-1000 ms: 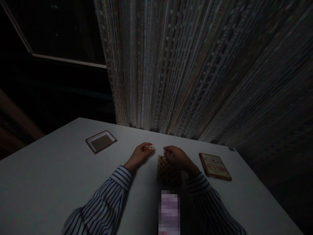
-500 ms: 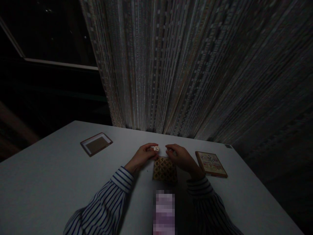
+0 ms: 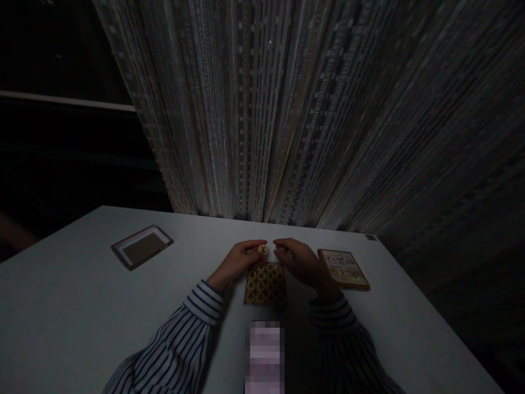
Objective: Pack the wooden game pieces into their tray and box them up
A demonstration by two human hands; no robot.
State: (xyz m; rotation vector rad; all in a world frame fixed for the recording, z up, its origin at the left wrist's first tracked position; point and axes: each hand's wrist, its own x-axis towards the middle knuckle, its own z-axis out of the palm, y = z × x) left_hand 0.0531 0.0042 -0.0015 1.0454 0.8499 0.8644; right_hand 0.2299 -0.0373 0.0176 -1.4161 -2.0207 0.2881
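Between the thumb and forefinger of my left hand (image 3: 240, 261) is a small round pale token (image 3: 263, 249) with a dark X-like mark facing me. My right hand (image 3: 298, 261) hovers just to the right of the token; its thumb and forefinger are a little apart, and I see nothing between them. Below both hands lies a small square tray (image 3: 266, 284) filled with rows of round yellowish tokens bearing dark marks. My left fingers are just above its far left edge, and my right hand is over its far right corner.
On the white table (image 3: 74, 306), a shallow box lid or frame (image 3: 143, 247) lies at the left. A flat box with a printed picture (image 3: 344, 268) lies right of my right hand. A string curtain (image 3: 246, 109) hangs behind the far edge. A pixelated patch (image 3: 266, 355) covers something near me.
The token in my left hand now shows a bolder, darker mark on a yellower face. My right fingers have shifted slightly. The view has turned, so the table things sit further left.
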